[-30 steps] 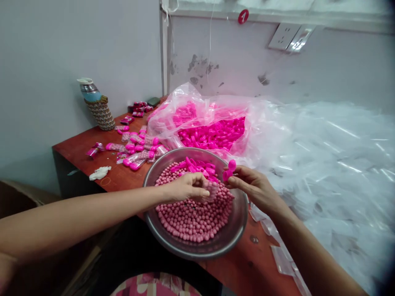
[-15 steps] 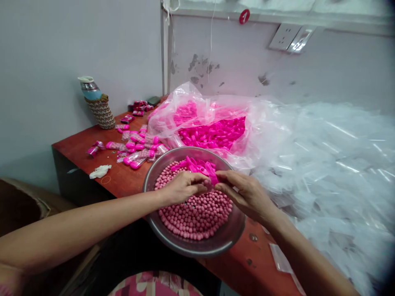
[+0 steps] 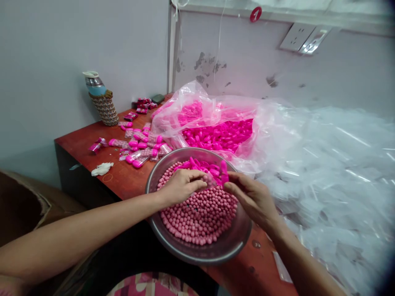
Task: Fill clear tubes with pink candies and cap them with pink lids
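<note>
My left hand (image 3: 183, 186) is closed in a pinch on a small clear tube (image 3: 210, 180) with pink beads inside, partly hidden by my fingers. Facing it, my right hand (image 3: 251, 193) grips a bright pink plastic cap (image 3: 224, 172) between thumb and fingers. The tube's end and the cap are close together; whether they touch I cannot tell. Both hands are above a metal bowl (image 3: 197, 257) of round pink beads (image 3: 197, 220). Several loose pink caps (image 3: 193, 163) lie on the beads at the bowl's far side.
Behind the bowl, a clear plastic bag (image 3: 168, 123) holds many pink caps. Filled tubes (image 3: 142, 154) lie on the red table (image 3: 132, 181), near a bottle in a knitted sleeve (image 3: 105, 107) and crumpled tissue (image 3: 101, 169). Clear plastic pieces (image 3: 333, 172) heap on the right.
My right hand has drawn slightly right with the pink cap, which now stands more upright and further from my left hand. The view has shifted a little.
</note>
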`<state>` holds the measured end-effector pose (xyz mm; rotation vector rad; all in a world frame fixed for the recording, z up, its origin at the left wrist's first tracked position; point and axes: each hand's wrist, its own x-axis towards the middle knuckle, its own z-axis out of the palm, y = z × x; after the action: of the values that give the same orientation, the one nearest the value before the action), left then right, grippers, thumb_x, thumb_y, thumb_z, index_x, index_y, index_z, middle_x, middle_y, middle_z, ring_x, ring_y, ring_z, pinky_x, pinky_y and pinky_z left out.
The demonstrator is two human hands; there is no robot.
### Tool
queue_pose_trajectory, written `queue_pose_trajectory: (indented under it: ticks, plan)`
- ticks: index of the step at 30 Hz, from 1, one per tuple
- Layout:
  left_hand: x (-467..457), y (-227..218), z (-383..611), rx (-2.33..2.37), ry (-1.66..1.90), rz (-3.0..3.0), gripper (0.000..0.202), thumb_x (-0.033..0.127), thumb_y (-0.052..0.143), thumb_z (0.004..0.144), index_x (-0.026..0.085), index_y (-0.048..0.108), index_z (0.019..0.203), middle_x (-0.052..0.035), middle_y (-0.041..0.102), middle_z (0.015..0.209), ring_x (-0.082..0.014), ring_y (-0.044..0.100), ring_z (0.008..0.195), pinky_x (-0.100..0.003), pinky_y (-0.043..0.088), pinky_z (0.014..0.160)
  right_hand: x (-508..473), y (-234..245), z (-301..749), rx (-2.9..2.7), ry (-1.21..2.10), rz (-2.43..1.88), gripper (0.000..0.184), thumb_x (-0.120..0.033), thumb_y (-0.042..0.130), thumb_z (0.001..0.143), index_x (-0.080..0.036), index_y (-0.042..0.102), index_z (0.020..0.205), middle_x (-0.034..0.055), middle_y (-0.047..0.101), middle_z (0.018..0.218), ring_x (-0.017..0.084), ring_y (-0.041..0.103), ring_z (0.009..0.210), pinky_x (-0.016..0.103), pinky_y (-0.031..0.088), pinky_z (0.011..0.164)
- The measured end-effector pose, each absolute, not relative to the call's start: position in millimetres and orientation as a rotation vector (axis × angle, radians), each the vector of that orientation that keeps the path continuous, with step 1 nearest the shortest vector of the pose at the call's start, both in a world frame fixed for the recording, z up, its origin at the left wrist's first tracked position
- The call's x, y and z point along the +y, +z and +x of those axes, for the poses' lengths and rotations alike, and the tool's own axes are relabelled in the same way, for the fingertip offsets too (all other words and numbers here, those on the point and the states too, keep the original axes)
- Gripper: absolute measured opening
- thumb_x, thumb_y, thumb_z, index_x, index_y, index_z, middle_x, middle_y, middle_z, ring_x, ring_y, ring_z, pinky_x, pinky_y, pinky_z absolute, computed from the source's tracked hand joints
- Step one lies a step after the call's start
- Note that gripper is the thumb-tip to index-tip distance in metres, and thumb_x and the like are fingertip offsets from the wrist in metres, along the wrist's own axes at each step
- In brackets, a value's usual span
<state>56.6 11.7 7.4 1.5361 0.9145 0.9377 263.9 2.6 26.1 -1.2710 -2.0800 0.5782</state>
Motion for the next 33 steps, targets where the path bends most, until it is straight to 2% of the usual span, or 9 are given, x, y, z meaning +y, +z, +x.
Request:
queue_pose_trajectory:
  ticks: [3,8,11,19,23,26,29,33]
  plan:
    - [15,7,58,0.819,0.838,1.395,0.018,0.02,0.052,0.078,0.011,0.063,0.089,-0.0042,0.064,0.078,-0.0146,0.059,0.072,-0.026,0.045,0.067,5,27,269,-1.884,0.761,-1.228,0.022,-0.033,0.053,0.082,-0.02,0.059,0.098,0.0026,0.063,0.083,0.016,0.06,0.074,0.028,0.048,0.068]
    - [16,5,58,0.846,0.796,1.786,0.017,0.02,0.054,0.079,0.015,0.066,0.089,-0.0051,0.068,0.088,-0.0169,0.06,0.085,-0.026,0.043,0.079,5,34,268,-1.822,0.869,-1.187,0.023,-0.035,0.057,0.079,-0.02,0.061,0.096,0.0021,0.061,0.077,0.016,0.059,0.07,0.028,0.05,0.069]
    - [14,4,59,0.849,0.769,1.836,0.018,0.021,0.052,0.08,0.016,0.066,0.089,-0.0042,0.069,0.087,-0.0167,0.061,0.085,-0.025,0.042,0.08,5,32,268,-1.817,0.861,-1.185,0.024,-0.036,0.056,0.079,-0.02,0.062,0.096,0.0023,0.062,0.077,0.015,0.058,0.068,0.029,0.05,0.069]
    - [13,4,64,0.788,0.872,1.383,0.017,0.018,0.056,0.077,0.014,0.065,0.09,-0.0035,0.065,0.086,-0.0145,0.058,0.081,-0.026,0.044,0.075,6,24,272,-1.813,0.914,-1.149,0.026,-0.034,0.055,0.08,-0.02,0.061,0.102,0.0025,0.063,0.082,0.016,0.059,0.073,0.027,0.05,0.068]
    - [14,4,65,0.698,0.862,1.075,0.024,0.023,0.061,0.075,0.015,0.062,0.098,-0.0056,0.065,0.092,-0.0137,0.06,0.08,-0.028,0.046,0.074,5,33,271,-1.816,0.858,-1.13,0.025,-0.034,0.056,0.08,-0.02,0.062,0.1,0.0015,0.063,0.077,0.016,0.06,0.071,0.027,0.049,0.067]
    - [13,4,66,0.649,0.88,0.991,0.027,0.024,0.065,0.073,0.016,0.063,0.098,-0.0062,0.065,0.095,-0.0139,0.061,0.083,-0.028,0.046,0.077,3,43,270,-1.876,0.751,-1.136,0.025,-0.034,0.055,0.081,-0.02,0.061,0.101,0.0031,0.065,0.084,0.017,0.061,0.076,0.028,0.049,0.069]
    - [12,6,68,0.684,0.871,1.013,0.025,0.023,0.066,0.072,0.014,0.065,0.095,-0.0053,0.066,0.089,-0.014,0.061,0.082,-0.028,0.046,0.077,1,52,266,-2.043,0.552,-1.14,0.024,-0.032,0.054,0.082,-0.02,0.06,0.101,0.0047,0.065,0.091,0.018,0.061,0.08,0.028,0.048,0.073]
    - [10,7,67,0.736,0.936,1.15,0.024,0.023,0.066,0.071,0.014,0.066,0.093,-0.0038,0.067,0.087,-0.016,0.061,0.084,-0.028,0.046,0.08,1,55,260,-2.273,0.321,-1.105,0.021,-0.029,0.051,0.084,-0.018,0.059,0.1,0.0063,0.066,0.089,0.017,0.061,0.078,0.027,0.048,0.072]
